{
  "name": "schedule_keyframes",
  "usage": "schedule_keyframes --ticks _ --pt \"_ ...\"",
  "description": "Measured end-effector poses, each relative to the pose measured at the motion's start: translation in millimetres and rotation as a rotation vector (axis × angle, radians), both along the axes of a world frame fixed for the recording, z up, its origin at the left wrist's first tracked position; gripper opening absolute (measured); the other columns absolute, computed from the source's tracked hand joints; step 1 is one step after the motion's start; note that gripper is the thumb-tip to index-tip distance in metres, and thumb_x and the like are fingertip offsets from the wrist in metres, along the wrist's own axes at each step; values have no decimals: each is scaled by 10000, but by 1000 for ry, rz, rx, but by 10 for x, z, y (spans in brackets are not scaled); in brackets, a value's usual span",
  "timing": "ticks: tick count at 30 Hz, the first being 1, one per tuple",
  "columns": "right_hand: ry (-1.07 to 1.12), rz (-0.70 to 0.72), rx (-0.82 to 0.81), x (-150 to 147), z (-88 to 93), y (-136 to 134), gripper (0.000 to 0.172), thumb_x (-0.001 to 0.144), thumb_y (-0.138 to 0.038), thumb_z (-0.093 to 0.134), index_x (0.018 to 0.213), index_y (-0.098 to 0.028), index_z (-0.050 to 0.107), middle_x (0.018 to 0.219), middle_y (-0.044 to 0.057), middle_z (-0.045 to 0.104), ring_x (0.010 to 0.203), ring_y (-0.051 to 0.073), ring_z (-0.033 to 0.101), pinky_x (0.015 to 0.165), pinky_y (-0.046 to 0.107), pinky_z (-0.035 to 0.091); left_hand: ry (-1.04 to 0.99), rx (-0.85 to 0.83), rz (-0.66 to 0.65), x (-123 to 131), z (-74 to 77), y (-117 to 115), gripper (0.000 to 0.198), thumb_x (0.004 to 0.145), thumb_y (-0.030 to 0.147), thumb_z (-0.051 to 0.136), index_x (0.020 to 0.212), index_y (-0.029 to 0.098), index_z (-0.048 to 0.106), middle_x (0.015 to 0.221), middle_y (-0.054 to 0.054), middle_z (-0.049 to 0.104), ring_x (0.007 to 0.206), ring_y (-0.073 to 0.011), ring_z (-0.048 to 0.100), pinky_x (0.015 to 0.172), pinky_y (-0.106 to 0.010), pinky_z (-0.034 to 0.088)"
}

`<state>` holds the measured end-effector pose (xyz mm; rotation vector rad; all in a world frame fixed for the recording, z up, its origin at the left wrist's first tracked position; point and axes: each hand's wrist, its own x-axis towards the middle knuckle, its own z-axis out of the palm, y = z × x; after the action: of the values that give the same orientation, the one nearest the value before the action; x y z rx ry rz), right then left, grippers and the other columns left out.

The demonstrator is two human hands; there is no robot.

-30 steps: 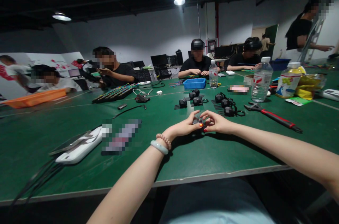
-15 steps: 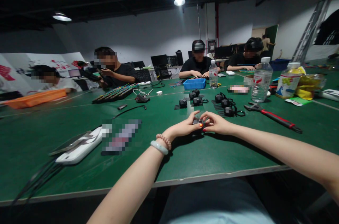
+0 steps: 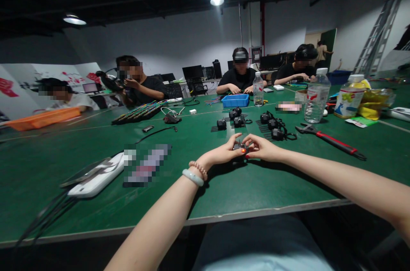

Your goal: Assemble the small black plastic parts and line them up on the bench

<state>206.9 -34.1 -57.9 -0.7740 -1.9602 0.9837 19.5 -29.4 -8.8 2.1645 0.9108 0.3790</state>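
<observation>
A small black part (image 3: 238, 146), mostly covered by fingers, is held just above the green table (image 3: 272, 181). My left hand (image 3: 224, 153) is closed round its left side, thumb pressed on the front. From the right, my right hand (image 3: 262, 148) pinches the same part, its fingers bent and the tips touching it. Beyond my hands lie several similar black parts: one group (image 3: 238, 122) straight ahead and another group (image 3: 272, 124) to the right, with thin dark prongs and rings beside them. Their exact kind is too small to tell.
An adjustable wrench (image 3: 333, 140) with red-black handles lies right, near a water bottle (image 3: 317, 100) and a labelled bottle (image 3: 349, 98). A white power bank (image 3: 96, 181) with cables lies left. A blue tray (image 3: 235, 101) and an orange tray (image 3: 45, 119) stand farther off; people sit beyond.
My hands and the black part stay almost in place. Across the table, the hands of the seated people have shifted slightly.
</observation>
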Motion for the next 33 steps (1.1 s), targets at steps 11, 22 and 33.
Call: schedule_keyframes --ticks 11,22,33 --pt "26 30 -53 6 15 13 402 604 -282 637 945 -166 458 858 19 507 672 91 517 627 243 433 11 -2 14 7 44 -46 712 735 442 446 1290 176 88 1148 -104 432 1006 -198 438 878 -335 322" --pt "21 37 -78 7 47 -2 398 626 -287 619 963 -152 458 845 34 552 706 113 528 652 265 429 17 -1 18 5 43 -34 715 726 448 458 1285 181 102 1140 -96 427 1008 -199 430 882 -337 318" --pt "17 38 -80 8 31 15 399 622 -301 621 956 -150 463 836 37 575 698 115 541 655 273 431 10 8 6 -2 18 -16 724 726 454 458 1287 174 96 1130 -97 440 1012 -203 433 885 -340 313"
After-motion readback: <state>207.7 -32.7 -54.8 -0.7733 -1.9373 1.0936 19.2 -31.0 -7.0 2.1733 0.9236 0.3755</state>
